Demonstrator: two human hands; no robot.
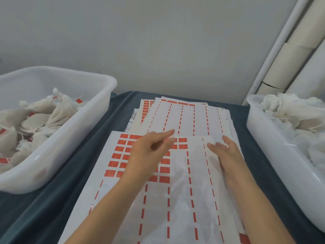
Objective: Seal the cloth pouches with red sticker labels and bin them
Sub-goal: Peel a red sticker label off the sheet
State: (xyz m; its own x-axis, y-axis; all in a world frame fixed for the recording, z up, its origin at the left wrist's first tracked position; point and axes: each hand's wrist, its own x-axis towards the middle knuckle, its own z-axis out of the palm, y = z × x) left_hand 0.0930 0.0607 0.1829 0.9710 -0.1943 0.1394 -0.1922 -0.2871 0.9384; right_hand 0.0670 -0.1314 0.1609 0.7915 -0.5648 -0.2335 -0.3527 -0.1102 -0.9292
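My left hand [147, 154] and right hand [226, 152] hover relaxed, holding nothing, over the sticker sheet [158, 191]; I risk peeling crooked labels or shifting the loose sheets [184, 118] behind.

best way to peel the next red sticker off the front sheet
Lift a red rectangular sticker in the lowest remaining row by its bottom corner, coming from the peeled near side of the white backing sheet: that edge is free and lies flat, so pinch it with fingertips.

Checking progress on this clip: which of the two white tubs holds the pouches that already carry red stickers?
The left tub, beside the left hand: red labels show on several pouches in it. The pouches in the right tub show plain white cloth, no red.
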